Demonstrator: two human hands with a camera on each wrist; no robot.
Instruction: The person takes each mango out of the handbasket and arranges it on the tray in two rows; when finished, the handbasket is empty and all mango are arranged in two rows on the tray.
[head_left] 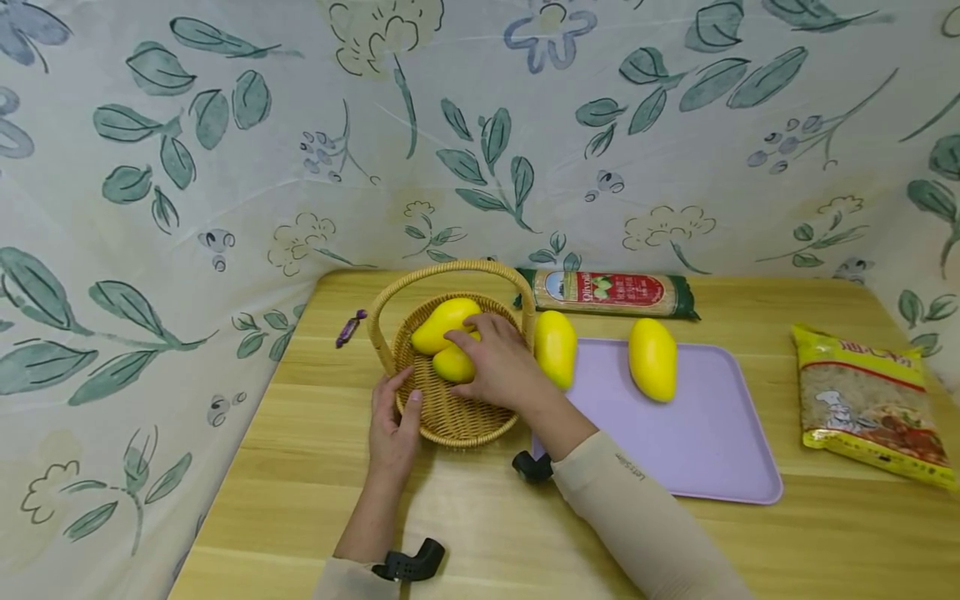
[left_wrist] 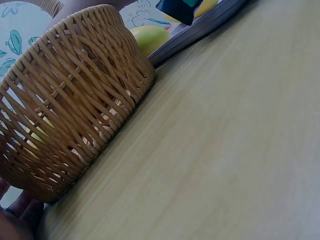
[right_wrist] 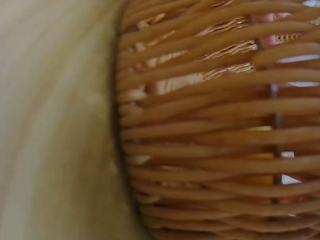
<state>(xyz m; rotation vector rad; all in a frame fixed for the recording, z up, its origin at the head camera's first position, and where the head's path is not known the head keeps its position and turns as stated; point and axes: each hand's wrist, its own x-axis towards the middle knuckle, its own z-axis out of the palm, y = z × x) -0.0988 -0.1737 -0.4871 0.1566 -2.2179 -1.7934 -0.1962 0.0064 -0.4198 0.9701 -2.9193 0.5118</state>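
A wicker basket with an arched handle stands on the table. Inside it lie two yellow mangoes, the upper mango and the lower mango. My right hand reaches in over the right rim and grips the lower mango between thumb and fingers, covering part of it. My left hand rests against the basket's left front side, fingers fairly straight. In the left wrist view its fingers touch near the basket's base. The right wrist view shows mostly woven basket wall.
A lilac tray sits right of the basket, with one mango on it and another mango at its left edge. Behind lies a noodle pack. A yellow food bag is far right, a purple-wrapped candy left.
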